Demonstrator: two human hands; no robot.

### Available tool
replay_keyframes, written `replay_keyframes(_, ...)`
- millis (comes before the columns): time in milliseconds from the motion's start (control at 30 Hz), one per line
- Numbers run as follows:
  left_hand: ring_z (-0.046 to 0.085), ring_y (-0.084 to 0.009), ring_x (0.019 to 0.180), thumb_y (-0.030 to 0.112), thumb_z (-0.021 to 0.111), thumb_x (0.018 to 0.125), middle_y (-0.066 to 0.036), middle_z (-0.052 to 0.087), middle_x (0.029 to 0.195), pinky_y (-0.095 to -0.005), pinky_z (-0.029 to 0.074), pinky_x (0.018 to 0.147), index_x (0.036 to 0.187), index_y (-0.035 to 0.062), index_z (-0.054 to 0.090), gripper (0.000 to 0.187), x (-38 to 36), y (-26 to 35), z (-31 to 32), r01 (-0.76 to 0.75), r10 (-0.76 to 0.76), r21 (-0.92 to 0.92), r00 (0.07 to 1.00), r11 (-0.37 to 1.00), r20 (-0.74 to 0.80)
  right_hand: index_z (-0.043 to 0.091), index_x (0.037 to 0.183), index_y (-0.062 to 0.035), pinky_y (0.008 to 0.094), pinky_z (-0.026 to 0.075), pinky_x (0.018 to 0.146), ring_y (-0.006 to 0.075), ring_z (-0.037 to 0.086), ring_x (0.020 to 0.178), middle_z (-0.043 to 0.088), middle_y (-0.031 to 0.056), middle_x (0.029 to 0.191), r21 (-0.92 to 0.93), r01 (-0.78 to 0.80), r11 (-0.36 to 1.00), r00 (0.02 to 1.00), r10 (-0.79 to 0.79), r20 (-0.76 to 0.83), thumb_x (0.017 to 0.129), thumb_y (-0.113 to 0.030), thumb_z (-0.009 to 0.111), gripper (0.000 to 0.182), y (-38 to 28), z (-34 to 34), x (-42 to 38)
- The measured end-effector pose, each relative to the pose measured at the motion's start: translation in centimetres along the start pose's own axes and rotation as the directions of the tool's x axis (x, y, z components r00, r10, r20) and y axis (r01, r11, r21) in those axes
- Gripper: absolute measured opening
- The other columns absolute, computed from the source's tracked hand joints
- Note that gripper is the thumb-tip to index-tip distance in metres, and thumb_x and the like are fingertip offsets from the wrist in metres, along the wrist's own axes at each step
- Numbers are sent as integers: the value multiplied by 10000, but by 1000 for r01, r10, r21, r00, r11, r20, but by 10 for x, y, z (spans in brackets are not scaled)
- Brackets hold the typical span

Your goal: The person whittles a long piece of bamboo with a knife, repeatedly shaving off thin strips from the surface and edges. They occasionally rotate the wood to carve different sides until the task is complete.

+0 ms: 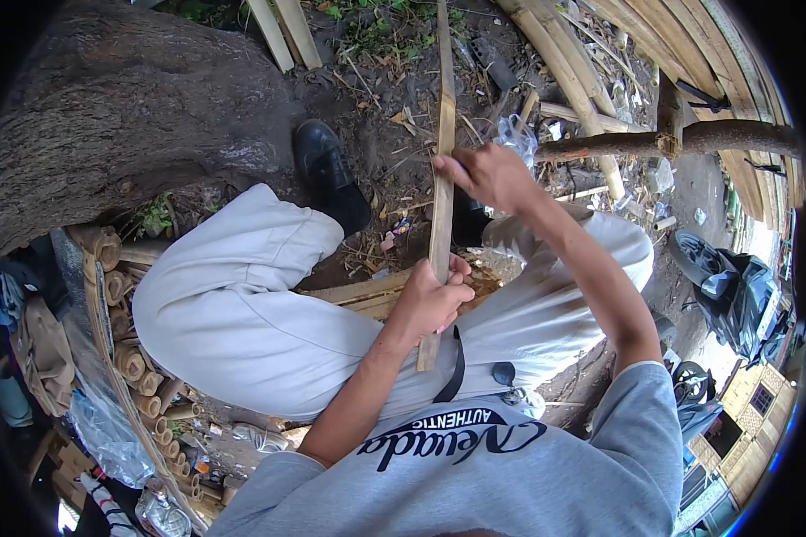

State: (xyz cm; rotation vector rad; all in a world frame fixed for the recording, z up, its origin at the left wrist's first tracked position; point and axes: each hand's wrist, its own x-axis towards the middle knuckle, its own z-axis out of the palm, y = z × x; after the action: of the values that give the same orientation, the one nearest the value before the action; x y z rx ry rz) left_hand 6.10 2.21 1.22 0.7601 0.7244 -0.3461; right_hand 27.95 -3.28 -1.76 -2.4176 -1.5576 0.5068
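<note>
A long, narrow bamboo strip (442,215) runs from the top of the view down to my lap. My left hand (433,300) is wrapped round its lower part, with the strip's end sticking out below the fist. Farther up, my right hand (488,177) is closed at the strip's right edge, its thumb lying on the strip. Whether a tool is inside the right hand cannot be made out. The strip passes between my knees, over the light trousers (251,304).
A thick tree trunk (125,116) lies at the upper left. Bamboo poles (564,72) and a branch (618,143) are at the upper right. Stacked bamboo (130,362) stands at the left, a black plastic-covered object (739,300) at the right. Litter covers the ground.
</note>
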Motion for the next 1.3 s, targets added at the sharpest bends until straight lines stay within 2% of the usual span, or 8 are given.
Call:
replay_keyframes(167,371,-70,373,-68,613,782,36,416,668,-271,293,329,1002,-1,488,262,-1,-1,3,-16,16,-26,1000,1000,-2,649,757,-88,463,498,488,373,628,509,575,144,511,46,65,997,989,-71,128,1024,-527,479,541,-28,-4,-52)
replay_keyframes(433,360,-47,392,-110,610,793,43,408,728,-243,284,334,985,41,462,286,3,-9,-2,0,0,12,1000,1000,7,710,837,-79,456,533,518,369,652,543,604,161,538,-102,12,995,1000,-12,1,1010,-573,466,577,32,16,16)
replay_keyframes(567,364,-45,401,-107,606,792,44,406,721,-241,288,335,1002,33,460,290,1,-9,-9,-7,7,38,1000,999,7,682,835,-93,464,521,482,382,648,538,595,165,535,-162,111,980,992,-120,-43,1019,-585,431,583,44,32,24)
replay_keyframes(833,359,-47,414,-109,593,797,42,395,695,-238,282,333,1009,16,459,281,4,-12,0,-31,30,24,999,999,21,593,824,-88,458,470,448,359,595,464,556,139,507,-240,65,969,988,-96,-121,1036,-558,422,543,39,29,8)
replay_keyframes(967,356,-48,413,-112,587,804,43,390,685,-242,277,330,1015,13,458,277,-1,-12,2,-42,42,103,999,994,0,649,868,-51,497,517,517,409,637,537,614,166,556,-186,-128,974,992,124,-35,1040,-598,351,647,95,23,43)
replay_keyframes(1100,343,-52,401,-109,592,807,41,396,681,-243,274,326,1026,12,458,284,-1,-7,-8,-10,11,-35,1000,999,26,648,892,-30,529,534,633,451,646,631,624,205,596,-52,-99,994,995,96,-41,1050,-589,319,668,91,16,61)
replay_keyframes(1233,326,-59,385,-101,605,806,35,403,673,-246,273,320,1040,11,464,295,-3,2,-1,-22,24,-36,999,999,44,667,886,-61,526,537,623,461,655,655,646,211,641,14,-212,977,968,212,-132,1054,-560,342,619,65,10,41)
replay_keyframes(1300,324,-62,380,-96,614,803,32,404,668,-249,274,318,1049,11,465,307,1,1,-1,-9,17,-101,997,995,73,660,863,-72,527,518,570,437,646,611,633,186,613,44,-153,987,971,159,-181,1050,-519,414,543,35,7,12)
